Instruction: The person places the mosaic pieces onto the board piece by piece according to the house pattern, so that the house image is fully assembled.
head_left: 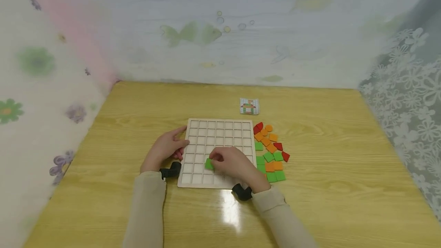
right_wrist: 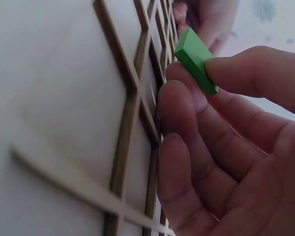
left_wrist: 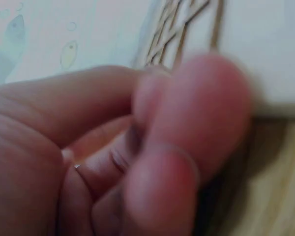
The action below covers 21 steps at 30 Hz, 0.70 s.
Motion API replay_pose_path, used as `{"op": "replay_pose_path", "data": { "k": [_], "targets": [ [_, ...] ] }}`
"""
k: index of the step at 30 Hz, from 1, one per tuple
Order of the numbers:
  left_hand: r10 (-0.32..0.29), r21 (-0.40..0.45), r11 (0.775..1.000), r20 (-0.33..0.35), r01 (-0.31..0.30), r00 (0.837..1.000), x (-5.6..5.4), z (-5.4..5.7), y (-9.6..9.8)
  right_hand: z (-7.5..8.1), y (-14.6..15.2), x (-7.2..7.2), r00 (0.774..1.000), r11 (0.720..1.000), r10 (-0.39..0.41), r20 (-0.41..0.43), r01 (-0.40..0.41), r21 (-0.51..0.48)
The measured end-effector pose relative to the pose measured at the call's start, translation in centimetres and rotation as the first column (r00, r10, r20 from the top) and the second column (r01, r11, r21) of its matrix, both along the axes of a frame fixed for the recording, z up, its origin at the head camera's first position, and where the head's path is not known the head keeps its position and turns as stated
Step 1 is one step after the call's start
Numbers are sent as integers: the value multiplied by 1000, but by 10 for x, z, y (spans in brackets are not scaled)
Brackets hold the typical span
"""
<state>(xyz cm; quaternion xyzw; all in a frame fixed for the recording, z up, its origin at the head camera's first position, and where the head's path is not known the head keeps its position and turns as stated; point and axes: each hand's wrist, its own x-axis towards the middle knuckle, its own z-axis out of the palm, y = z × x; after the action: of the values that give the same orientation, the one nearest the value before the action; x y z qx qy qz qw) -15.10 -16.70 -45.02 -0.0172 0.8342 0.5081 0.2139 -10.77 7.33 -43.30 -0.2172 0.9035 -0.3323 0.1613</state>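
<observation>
A pale wooden grid board (head_left: 202, 124) lies flat on the table, its cells made by thin raised strips. My right hand (head_left: 234, 163) pinches a green square tile (right_wrist: 196, 59) between thumb and fingers, over the lower middle of the grid. In the right wrist view the tile is tilted, and the other fingertips are close to the strips. At the board's left edge, my left hand (head_left: 165, 148) touches the rim with its thumb and outstretched index finger. Its remaining fingers bend loosely beside the board. The left wrist view is blurred around the fingertips (left_wrist: 206, 98).
Green tiles (head_left: 280, 175), orange tiles (head_left: 273, 137), orange round pieces (head_left: 268, 128) and red pieces (head_left: 285, 156) lie along the board's right side. A small printed pattern card (head_left: 249, 106) lies beyond the board. Walls border the table (head_left: 327, 144) at the back and left.
</observation>
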Motion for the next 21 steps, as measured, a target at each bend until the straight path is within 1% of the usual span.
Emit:
{"op": "replay_pose_path", "data": {
  "k": [3, 6, 9, 11, 15, 18, 21],
  "targets": [
    [-2, -2, 1000, 8, 2, 1000, -2, 2, 3, 0, -2, 2, 1000, 1000, 16, -18, -16, 16],
    [-3, -84, 997, -17, 1, 1000, -2, 3, 4, 2, -7, 6, 998, 999, 40, -51, -39, 19],
    [-15, -168, 986, -52, 6, 999, -3, 4, 4, 3, -13, 11, 996, 998, 57, -67, -56, 17],
    [-32, -196, 980, -65, 18, 997, -3, 4, 4, 3, -18, 14, 995, 997, 70, -76, -69, 22],
    [-33, -188, 982, -59, 21, 998, -3, 4, 2, 2, -28, 19, 987, 994, 101, -124, -95, 54],
    [-15, -175, 985, -55, 6, 998, -2, 2, 2, 1, -32, 22, 982, 993, 105, -159, -95, 66],
    [-19, -156, 988, -54, 10, 998, -3, 2, 2, 2, -32, 23, 979, 993, 108, -172, -97, 71]
  ]
}}
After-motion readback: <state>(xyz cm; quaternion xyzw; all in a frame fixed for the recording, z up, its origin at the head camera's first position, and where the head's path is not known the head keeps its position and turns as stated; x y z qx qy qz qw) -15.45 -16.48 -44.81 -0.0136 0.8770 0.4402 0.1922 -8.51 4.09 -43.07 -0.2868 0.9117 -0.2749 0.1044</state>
